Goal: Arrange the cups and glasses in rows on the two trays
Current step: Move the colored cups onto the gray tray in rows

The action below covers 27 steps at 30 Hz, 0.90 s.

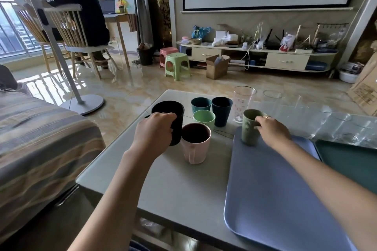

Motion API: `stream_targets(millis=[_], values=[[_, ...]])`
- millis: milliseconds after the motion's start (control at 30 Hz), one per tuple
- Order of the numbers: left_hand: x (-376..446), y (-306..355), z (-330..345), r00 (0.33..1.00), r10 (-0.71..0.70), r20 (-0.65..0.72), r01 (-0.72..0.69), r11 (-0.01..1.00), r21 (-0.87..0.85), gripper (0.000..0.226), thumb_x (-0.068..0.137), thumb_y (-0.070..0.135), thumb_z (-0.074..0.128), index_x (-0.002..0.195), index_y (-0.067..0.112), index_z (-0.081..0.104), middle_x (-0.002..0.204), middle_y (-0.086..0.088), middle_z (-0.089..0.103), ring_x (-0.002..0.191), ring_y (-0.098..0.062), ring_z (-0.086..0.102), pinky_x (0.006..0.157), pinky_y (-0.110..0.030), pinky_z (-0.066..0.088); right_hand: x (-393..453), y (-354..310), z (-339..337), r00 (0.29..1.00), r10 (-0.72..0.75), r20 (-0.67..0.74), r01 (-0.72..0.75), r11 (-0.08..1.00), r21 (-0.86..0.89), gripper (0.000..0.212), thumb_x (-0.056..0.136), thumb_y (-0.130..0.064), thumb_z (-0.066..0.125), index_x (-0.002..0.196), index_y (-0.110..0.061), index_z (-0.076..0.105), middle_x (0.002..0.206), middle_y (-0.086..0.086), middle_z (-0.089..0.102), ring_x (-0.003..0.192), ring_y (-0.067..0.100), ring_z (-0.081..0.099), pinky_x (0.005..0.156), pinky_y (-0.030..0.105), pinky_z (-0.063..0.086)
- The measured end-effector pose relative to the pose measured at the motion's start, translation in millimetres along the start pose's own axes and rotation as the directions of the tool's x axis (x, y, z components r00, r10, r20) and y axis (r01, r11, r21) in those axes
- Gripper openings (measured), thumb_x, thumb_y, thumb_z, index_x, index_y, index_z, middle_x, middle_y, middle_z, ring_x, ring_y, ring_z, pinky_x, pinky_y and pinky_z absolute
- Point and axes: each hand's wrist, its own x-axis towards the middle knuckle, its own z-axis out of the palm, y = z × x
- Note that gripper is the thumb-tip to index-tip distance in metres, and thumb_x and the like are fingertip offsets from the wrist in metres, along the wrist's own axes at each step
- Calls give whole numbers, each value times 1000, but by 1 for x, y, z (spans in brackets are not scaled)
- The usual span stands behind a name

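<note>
My left hand (153, 128) grips a black cup (170, 112) at the table's far left, raised a little beside a pink mug (196, 144). My right hand (272, 129) holds an olive ribbed mug (250, 128) by its handle at the far left corner of the blue tray (271, 199). A green tray (350, 161) lies to the right of the blue one. On the table behind stand a light green cup (204, 119), a teal cup (201, 104), a navy cup (222, 111), a tall patterned glass (242, 104) and several clear glasses (272, 100).
The white table (183, 185) ends near a striped sofa (40, 138) on the left. More clear glassware (346, 126) stands at the back right. Beyond lie a fan stand (81, 102), stools, a TV cabinet (265, 57) and a seated person (81, 12).
</note>
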Motion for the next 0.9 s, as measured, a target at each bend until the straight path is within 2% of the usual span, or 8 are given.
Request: stream_targets(millis=[100, 233, 333, 433, 567, 667, 733, 900], values=[[3, 8, -5, 1000, 13, -20, -13, 1000, 5, 5, 83, 8, 51, 86, 12, 52, 89, -6, 63, 83, -32, 55, 52, -30, 28, 3, -3, 9, 999, 36, 18, -36, 999, 9, 9, 94, -16, 45, 88, -11, 48, 108, 14, 58, 96, 32, 57, 65, 31, 32], [6, 16, -6, 999, 32, -25, -32, 999, -8, 9, 82, 9, 52, 90, 11, 55, 91, -8, 63, 85, -32, 55, 59, -31, 32, 4, -5, 6, 994, 88, 63, -91, 994, 61, 13, 94, -19, 49, 104, -13, 52, 120, 11, 56, 97, 31, 55, 69, 34, 39], [6, 23, -7, 998, 53, -30, -54, 998, -29, 8, 81, 8, 52, 88, 12, 55, 89, -7, 62, 78, -28, 51, 60, -31, 31, -10, -9, -4, 997, 56, -49, -54, 997, 49, 58, 86, -11, 63, 138, -16, 37, 135, 14, 41, 114, 36, 51, 81, 43, 46], [5, 37, -7, 991, 120, -57, -122, 992, -34, 8, 82, 7, 51, 87, 12, 55, 88, -5, 62, 77, -25, 49, 59, -30, 25, -38, -31, -12, 960, -70, -272, 144, 955, 261, 78, 77, -6, 72, 143, -11, 33, 132, 19, 44, 119, 37, 48, 90, 44, 46], [-2, 66, -5, 969, 246, -12, -246, 968, -54, 10, 81, 8, 52, 89, 12, 57, 89, -4, 63, 87, -27, 56, 59, -30, 26, -73, -69, -20, 941, -273, -198, 337, 727, 598, 101, 64, -19, 86, 145, -10, 26, 141, 8, 39, 126, 24, 42, 107, 38, 37], [-10, 88, 3, 954, 290, 72, -281, 953, -114, 14, 78, 12, 58, 92, 15, 56, 94, -5, 63, 90, -29, 58, 61, -34, 41, -88, -89, -21, 967, -227, -118, 235, 604, 761, 99, 58, -12, 87, 139, -12, 31, 124, -2, 48, 115, 15, 48, 95, 23, 42], [-15, 99, 11, 939, 321, 122, -297, 938, -181, 17, 78, 12, 58, 95, 15, 54, 100, -4, 62, 97, -28, 56, 65, -37, 45, -94, -90, -18, 989, -126, -82, 139, 561, 816, 86, 54, -19, 78, 130, -15, 36, 116, 3, 56, 109, 22, 54, 89, 30, 50], [-14, 88, 21, 940, 280, 195, -246, 952, -180, 61, 83, 16, 56, 139, 23, 35, 142, 1, 41, 130, -22, 35, 92, -40, 43, -99, -52, -7, 989, 145, 10, -93, 579, 810, 90, 62, -19, 87, 135, -18, 36, 123, 6, 60, 113, 23, 56, 91, 28, 44]])
